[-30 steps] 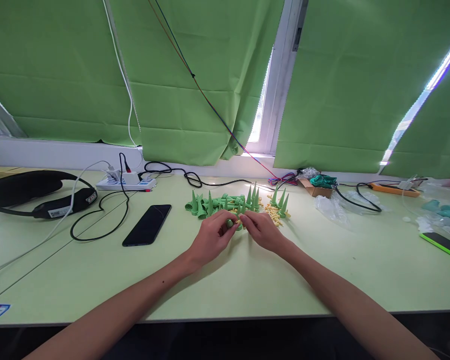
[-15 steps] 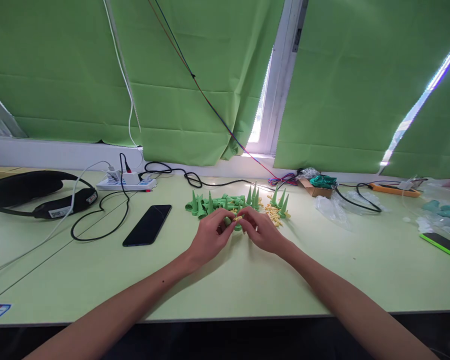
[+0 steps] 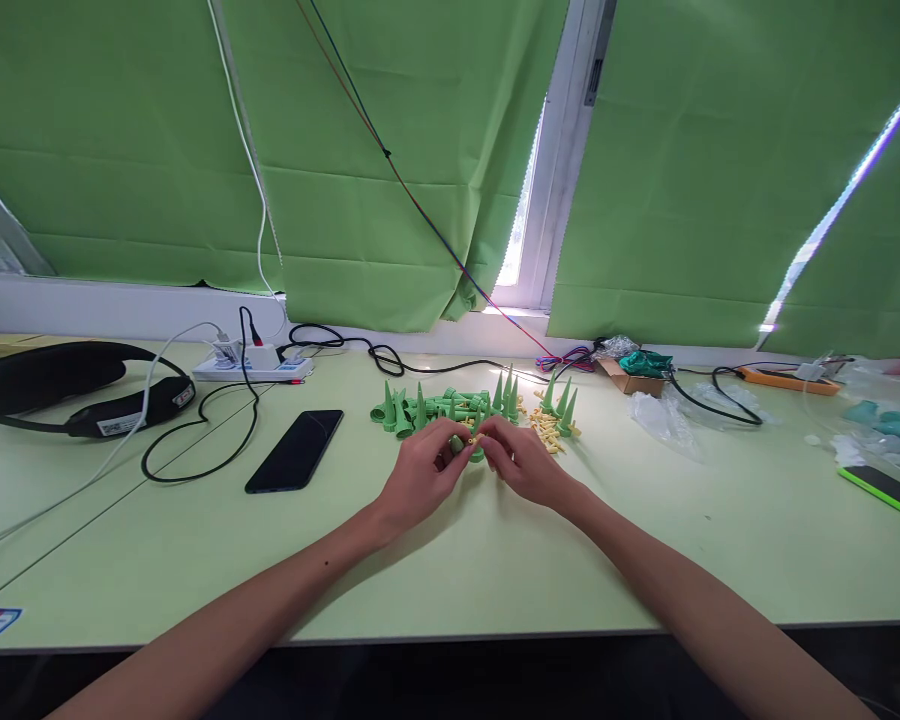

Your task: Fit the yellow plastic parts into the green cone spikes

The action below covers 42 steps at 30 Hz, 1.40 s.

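My left hand (image 3: pixel 426 468) is closed, with a green plastic piece (image 3: pixel 456 443) partly showing between its curled fingers. At its thumb and fingertip is a small yellow plastic piece (image 3: pixel 474 440), which my right hand (image 3: pixel 523 462) meets with pinched fingers. Whether the yellow piece is joined to the green one is too small to tell. Just beyond both hands lies a heap of green plastic tubes (image 3: pixel 457 402), with pointed green cones (image 3: pixel 510 396) standing among them. Loose yellow pieces (image 3: pixel 546 430) are spread right of the heap, beside more upright green cones (image 3: pixel 567 412).
Left of my hands lies a black phone (image 3: pixel 295 452), with a black cable, a power strip (image 3: pixel 251 368) and a black headband-like device (image 3: pixel 131 412) beyond. A small cardboard box (image 3: pixel 630 378), plastic bags (image 3: pixel 664 418) and a green-edged device (image 3: pixel 886 492) are to the right.
My right fingertips have shifted very slightly at the small yellow piece. Everything else stays where it was.
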Motion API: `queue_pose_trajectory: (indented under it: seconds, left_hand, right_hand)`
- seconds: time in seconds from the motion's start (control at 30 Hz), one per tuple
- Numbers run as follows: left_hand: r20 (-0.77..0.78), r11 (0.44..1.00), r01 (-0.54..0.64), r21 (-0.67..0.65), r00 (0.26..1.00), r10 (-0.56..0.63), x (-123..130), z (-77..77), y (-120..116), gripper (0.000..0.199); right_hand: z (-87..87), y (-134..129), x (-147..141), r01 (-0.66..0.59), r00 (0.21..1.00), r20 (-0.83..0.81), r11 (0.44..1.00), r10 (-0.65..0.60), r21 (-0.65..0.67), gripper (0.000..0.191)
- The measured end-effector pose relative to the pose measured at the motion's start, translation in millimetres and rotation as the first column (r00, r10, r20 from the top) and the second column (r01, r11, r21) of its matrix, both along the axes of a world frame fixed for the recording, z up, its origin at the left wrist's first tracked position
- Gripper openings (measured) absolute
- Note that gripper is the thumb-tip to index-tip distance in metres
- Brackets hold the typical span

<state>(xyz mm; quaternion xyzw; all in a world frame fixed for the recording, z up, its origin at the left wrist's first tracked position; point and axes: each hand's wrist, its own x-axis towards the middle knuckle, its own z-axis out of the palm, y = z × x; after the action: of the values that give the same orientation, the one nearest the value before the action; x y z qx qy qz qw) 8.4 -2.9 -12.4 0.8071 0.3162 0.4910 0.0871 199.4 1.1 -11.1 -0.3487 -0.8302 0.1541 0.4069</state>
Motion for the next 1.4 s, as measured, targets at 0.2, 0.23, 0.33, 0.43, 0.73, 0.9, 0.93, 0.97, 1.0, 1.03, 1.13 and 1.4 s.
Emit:
queue_pose_trajectory:
  seconds: [0.2,0.23,0.33,0.43,0.73,0.9,0.93,0.97,1.0,1.03,1.13,1.4]
  left_hand:
    - [-0.026,1.0,0.019,-0.01,0.999,-0.019,-0.4,-0.1,-0.6,0.005]
    - [-0.03,1.0,0.024,-0.012,0.999,-0.024,-0.3,0.3,-0.9,0.004]
    - [-0.037,0.999,0.039,-0.021,0.999,-0.04,0.1,1.7,-1.8,0.004]
    - [-0.042,0.999,0.041,-0.024,0.998,-0.042,0.2,2.6,-2.3,0.003]
    - [-0.015,1.0,0.008,-0.008,1.0,-0.008,-1.2,0.9,0.7,0.005]
    - [0.009,1.0,-0.013,-0.014,1.0,0.013,-1.3,0.8,1.9,0.007]
    - [0.012,1.0,-0.014,-0.015,1.0,0.014,-1.2,0.9,1.8,0.008]
    - [0.014,1.0,-0.014,-0.017,1.0,0.014,-1.0,1.1,1.6,0.008]
    - [0.016,1.0,-0.014,-0.018,1.0,0.014,-0.9,1.3,1.5,0.008]
    - [0.017,1.0,-0.013,-0.018,1.0,0.013,-0.7,1.4,1.4,0.008]
    - [0.019,1.0,-0.012,-0.018,1.0,0.012,-0.6,1.3,1.4,0.007]
    - [0.011,1.0,-0.014,-0.024,1.0,0.014,-1.0,1.2,1.4,0.007]
  right_hand:
    - [-1.0,2.3,-0.3,0.02,1.0,0.012,1.0,-0.02,0.014,0.023]
    - [-1.7,3.1,-0.3,0.024,1.0,0.014,1.0,-0.024,0.019,0.026]
    - [-4.4,5.5,-0.1,0.033,0.999,0.018,0.999,-0.034,0.031,0.032]
    - [-6.2,7.0,0.0,0.039,0.999,0.024,0.999,-0.04,0.034,0.034]
    - [-1.7,2.1,-0.5,0.058,0.998,-0.01,0.998,-0.058,0.022,0.021]
    - [0.4,-0.5,-1.0,0.036,0.999,-0.035,0.999,-0.035,0.023,0.015]
    - [0.4,-0.5,-1.0,0.025,0.999,-0.036,0.999,-0.024,0.021,0.015]
    - [0.4,-0.5,-0.9,0.015,0.999,-0.035,1.0,-0.014,0.019,0.015]
    - [0.3,-0.4,-0.9,0.008,0.999,-0.033,1.0,-0.007,0.016,0.015]
    - [0.2,-0.2,-0.7,0.002,1.0,-0.03,1.0,-0.002,0.014,0.015]
    - [-0.5,0.4,-0.2,-0.009,1.0,-0.021,1.0,0.009,0.011,0.014]
    - [-0.2,0.5,0.1,-0.038,0.999,-0.027,0.999,0.037,-0.015,0.012]
